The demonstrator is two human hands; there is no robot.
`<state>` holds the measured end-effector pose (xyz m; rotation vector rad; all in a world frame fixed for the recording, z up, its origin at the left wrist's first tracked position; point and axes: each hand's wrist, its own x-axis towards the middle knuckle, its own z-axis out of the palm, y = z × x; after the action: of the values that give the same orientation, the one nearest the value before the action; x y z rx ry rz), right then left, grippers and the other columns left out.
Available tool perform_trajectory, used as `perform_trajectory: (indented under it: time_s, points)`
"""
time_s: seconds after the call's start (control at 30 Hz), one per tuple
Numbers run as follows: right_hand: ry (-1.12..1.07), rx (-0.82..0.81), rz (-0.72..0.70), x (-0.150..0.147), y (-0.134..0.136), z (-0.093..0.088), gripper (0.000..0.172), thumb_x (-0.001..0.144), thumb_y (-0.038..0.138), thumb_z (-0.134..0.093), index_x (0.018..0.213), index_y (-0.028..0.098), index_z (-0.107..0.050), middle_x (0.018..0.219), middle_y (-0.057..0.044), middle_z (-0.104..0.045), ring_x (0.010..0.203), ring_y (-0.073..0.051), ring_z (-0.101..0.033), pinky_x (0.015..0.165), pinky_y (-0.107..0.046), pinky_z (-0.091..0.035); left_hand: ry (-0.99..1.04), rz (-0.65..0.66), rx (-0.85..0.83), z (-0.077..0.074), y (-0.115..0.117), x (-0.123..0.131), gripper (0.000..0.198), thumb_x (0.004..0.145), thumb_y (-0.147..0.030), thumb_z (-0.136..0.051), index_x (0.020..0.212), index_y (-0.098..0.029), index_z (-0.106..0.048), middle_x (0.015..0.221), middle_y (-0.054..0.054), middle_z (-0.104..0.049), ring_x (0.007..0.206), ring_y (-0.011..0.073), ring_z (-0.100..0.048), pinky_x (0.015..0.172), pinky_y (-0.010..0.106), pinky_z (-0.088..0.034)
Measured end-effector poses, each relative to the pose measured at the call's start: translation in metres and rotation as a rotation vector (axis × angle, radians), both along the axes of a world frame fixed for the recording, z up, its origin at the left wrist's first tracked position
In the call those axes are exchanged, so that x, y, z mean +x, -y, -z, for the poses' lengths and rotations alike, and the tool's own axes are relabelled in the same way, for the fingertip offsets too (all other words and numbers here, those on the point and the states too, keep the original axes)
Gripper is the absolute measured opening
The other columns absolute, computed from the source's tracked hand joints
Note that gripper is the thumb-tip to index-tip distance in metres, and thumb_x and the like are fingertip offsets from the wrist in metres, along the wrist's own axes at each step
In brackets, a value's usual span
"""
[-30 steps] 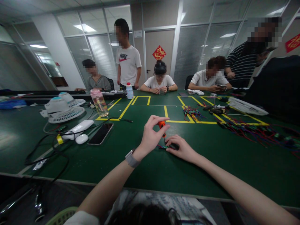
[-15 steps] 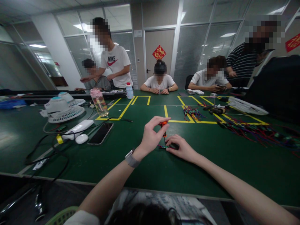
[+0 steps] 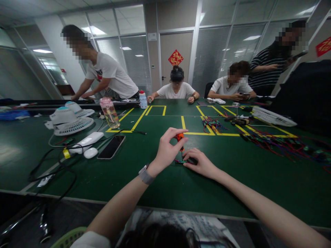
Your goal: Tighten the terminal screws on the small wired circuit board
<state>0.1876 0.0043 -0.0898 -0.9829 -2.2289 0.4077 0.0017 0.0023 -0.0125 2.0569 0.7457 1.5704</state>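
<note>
In front of me, my left hand [image 3: 169,146] is closed around the handle of an orange-and-black screwdriver [image 3: 180,137], which stands upright with its shaft pointing down. Its tip meets or nearly meets a small green circuit board [image 3: 180,161] lying on the green table [image 3: 144,179]. My right hand [image 3: 199,163] pinches the board's right side between thumb and fingers, holding it against the tabletop. Dark wires at the board's end are partly hidden by my right fingers.
Bundles of wired circuit boards [image 3: 279,143] lie at the right, with a smaller bundle [image 3: 213,124] nearer the middle. To the left are a phone [image 3: 111,147], a white power strip [image 3: 86,142], cables, fans [image 3: 73,125] and a pink-lidded bottle [image 3: 110,113]. Several people are across the table.
My hands, the screwdriver and the board look nearly unmoved. Across the table, the standing person at the left has leaned further left, and the person opposite has moved their hands apart.
</note>
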Motion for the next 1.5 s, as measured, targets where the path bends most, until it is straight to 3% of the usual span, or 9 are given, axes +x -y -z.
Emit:
perform_trajectory:
  time_s: [0.1, 0.23, 0.3, 0.47, 0.67, 0.97, 1.2, 1.4, 1.5]
  points:
    - [0.003, 0.004, -0.003, -0.0003, -0.0003, 0.0000, 0.005, 0.080, 0.023, -0.070, 0.081, 0.020, -0.066, 0.098, -0.006, -0.070, 0.094, -0.023, -0.062, 0.089, -0.042, -0.041, -0.032, -0.029, 0.013, -0.0005, 0.0000, -0.0011, 0.026, 0.089, -0.025, -0.060, 0.113, -0.023, -0.067, 0.102, 0.005, -0.060, 0.093, 0.0150, -0.059, 0.086, 0.028, -0.048]
    - [0.002, 0.007, -0.010, -0.0003, 0.0000, -0.0006, 0.005, 0.081, 0.023, -0.070, 0.081, 0.020, -0.066, 0.098, -0.006, -0.070, 0.093, -0.023, -0.061, 0.088, -0.041, -0.042, 0.038, 0.110, -0.047, 0.0018, -0.0010, -0.0001, 0.035, 0.098, -0.021, -0.041, 0.129, -0.024, -0.057, 0.122, 0.007, -0.061, 0.110, 0.0166, -0.059, 0.096, 0.032, -0.046]
    - [0.003, 0.007, -0.009, -0.0001, 0.0001, -0.0008, 0.004, 0.081, 0.023, -0.070, 0.081, 0.020, -0.066, 0.099, -0.006, -0.070, 0.093, -0.023, -0.061, 0.088, -0.041, -0.042, 0.070, 0.118, -0.068, 0.0024, -0.0009, 0.0008, 0.033, 0.096, -0.021, -0.046, 0.127, -0.021, -0.057, 0.120, 0.008, -0.063, 0.107, 0.0169, -0.061, 0.093, 0.031, -0.049]
    - [0.005, 0.011, -0.005, 0.0001, -0.0002, 0.0001, 0.004, 0.080, 0.023, -0.070, 0.081, 0.020, -0.067, 0.099, -0.006, -0.070, 0.094, -0.024, -0.061, 0.088, -0.042, -0.043, 0.037, -0.044, 0.009, -0.0001, 0.0009, 0.0001, 0.020, 0.086, -0.023, -0.064, 0.104, -0.020, -0.070, 0.096, 0.004, -0.062, 0.088, 0.0142, -0.060, 0.081, 0.026, -0.050]
    - [0.001, 0.018, -0.008, -0.0005, 0.0002, -0.0008, 0.005, 0.081, 0.023, -0.070, 0.080, 0.021, -0.066, 0.097, -0.006, -0.070, 0.092, -0.023, -0.062, 0.088, -0.042, -0.044, 0.025, 0.069, -0.029, 0.0016, -0.0002, -0.0005, 0.033, 0.098, -0.024, -0.041, 0.124, -0.023, -0.061, 0.118, 0.007, -0.061, 0.106, 0.0172, -0.059, 0.094, 0.033, -0.048]
    - [0.007, 0.017, -0.011, 0.0002, 0.0002, -0.0008, 0.004, 0.081, 0.023, -0.070, 0.081, 0.020, -0.066, 0.098, -0.006, -0.070, 0.094, -0.023, -0.062, 0.087, -0.041, -0.043, 0.030, -0.045, -0.021, 0.0003, 0.0008, 0.0002, 0.021, 0.090, -0.027, -0.059, 0.108, -0.021, -0.069, 0.099, 0.005, -0.060, 0.089, 0.0140, -0.060, 0.078, 0.025, -0.051]
    - [0.012, 0.014, -0.018, 0.0004, -0.0005, -0.0005, 0.004, 0.082, 0.024, -0.069, 0.083, 0.021, -0.067, 0.099, -0.006, -0.070, 0.095, -0.023, -0.063, 0.089, -0.041, -0.043, 0.055, 0.076, -0.055, 0.0030, -0.0007, 0.0013, 0.033, 0.096, -0.024, -0.045, 0.126, -0.022, -0.059, 0.121, 0.008, -0.062, 0.109, 0.0171, -0.060, 0.093, 0.030, -0.049]
    - [0.008, 0.007, -0.007, -0.0006, 0.0006, -0.0024, 0.004, 0.080, 0.022, -0.070, 0.081, 0.021, -0.066, 0.099, -0.006, -0.070, 0.095, -0.024, -0.062, 0.088, -0.041, -0.043, 0.070, -0.081, 0.003, 0.0005, -0.0002, 0.0003, 0.016, 0.088, -0.024, -0.061, 0.101, -0.020, -0.070, 0.095, 0.005, -0.061, 0.089, 0.0145, -0.061, 0.075, 0.023, -0.051]
    - [0.006, 0.011, -0.003, -0.0007, 0.0006, -0.0021, 0.004, 0.080, 0.023, -0.070, 0.081, 0.021, -0.066, 0.099, -0.006, -0.070, 0.094, -0.024, -0.062, 0.088, -0.041, -0.043, 0.057, -0.117, 0.016, -0.0007, 0.0016, -0.0008, 0.019, 0.091, -0.025, -0.055, 0.100, -0.021, -0.071, 0.095, 0.004, -0.057, 0.088, 0.0135, -0.059, 0.075, 0.023, -0.050]
